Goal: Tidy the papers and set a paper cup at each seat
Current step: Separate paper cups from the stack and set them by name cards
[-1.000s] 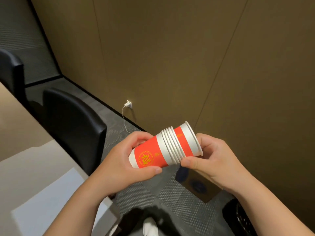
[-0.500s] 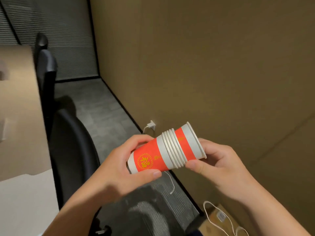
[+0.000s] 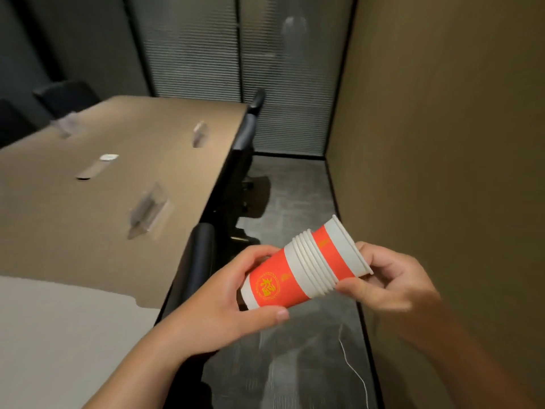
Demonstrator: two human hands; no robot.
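Both hands grasp a sideways stack of nested paper cups (image 3: 303, 265) beside the worktop (image 3: 118, 184), the left hand (image 3: 224, 299) wrapping its base and the right hand (image 3: 392, 278) pinching the outermost rim, apparently to separate one for a seat.

Two bare forearms, no visible sleeves

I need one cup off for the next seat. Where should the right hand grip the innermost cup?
By its exposed rim band, pinched from the right, open end; only that part sticks out of the stack of cups, whose base the left hand holds.
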